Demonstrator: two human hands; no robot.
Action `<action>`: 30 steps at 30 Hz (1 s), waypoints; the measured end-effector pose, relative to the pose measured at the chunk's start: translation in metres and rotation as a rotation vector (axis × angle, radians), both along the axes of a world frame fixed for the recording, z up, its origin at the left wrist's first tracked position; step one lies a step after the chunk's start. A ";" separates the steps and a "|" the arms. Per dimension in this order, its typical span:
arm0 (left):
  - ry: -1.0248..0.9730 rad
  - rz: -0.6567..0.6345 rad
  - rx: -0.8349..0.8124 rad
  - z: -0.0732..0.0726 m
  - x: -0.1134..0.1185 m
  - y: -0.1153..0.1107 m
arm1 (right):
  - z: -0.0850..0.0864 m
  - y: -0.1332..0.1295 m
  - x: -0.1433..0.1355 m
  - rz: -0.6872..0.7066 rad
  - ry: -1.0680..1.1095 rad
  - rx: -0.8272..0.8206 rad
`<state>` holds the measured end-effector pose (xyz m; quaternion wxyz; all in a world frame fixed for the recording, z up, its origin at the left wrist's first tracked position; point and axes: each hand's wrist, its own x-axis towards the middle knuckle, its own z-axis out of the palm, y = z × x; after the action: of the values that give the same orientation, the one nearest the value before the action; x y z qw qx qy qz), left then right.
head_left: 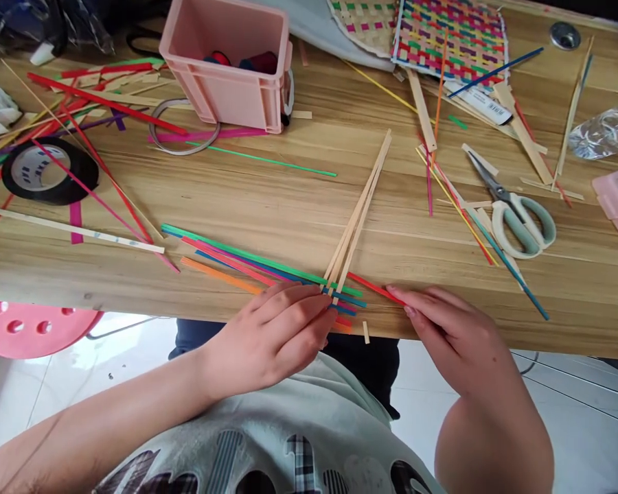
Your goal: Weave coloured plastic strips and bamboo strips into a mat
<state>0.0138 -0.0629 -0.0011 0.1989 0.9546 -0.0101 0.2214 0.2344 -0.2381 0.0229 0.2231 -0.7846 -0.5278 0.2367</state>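
Note:
My left hand point(281, 333) grips the crossing of a small weave at the table's front edge, its fingers pressed together. Plain bamboo strips point(359, 213) fan out from that crossing towards the back. Across them run coloured strips, among them a green strip point(247, 255), a pink strip point(226, 259) and an orange strip point(219, 276). Between thumb and forefinger, my right hand point(450, 329) pinches the end of a red strip point(371, 285). The red strip's other end reaches the bamboo strips. My left fingers hide part of the weave.
Scissors point(509, 206) lie on the right near loose strips. At the back stand a pink bin point(226, 86) and a woven colourful panel point(450, 44). Black tape point(15, 171) and tangled strips are at left. A plastic bottle point(608, 130) lies far right.

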 end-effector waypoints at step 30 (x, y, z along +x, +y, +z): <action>-0.211 -0.005 -0.118 -0.001 0.000 0.002 | 0.000 0.020 -0.015 -0.018 0.152 0.123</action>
<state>0.0137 -0.0609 -0.0019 0.2531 0.9127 -0.0205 0.3202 0.2195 -0.2184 0.0233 0.3123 -0.7540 -0.5157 0.2608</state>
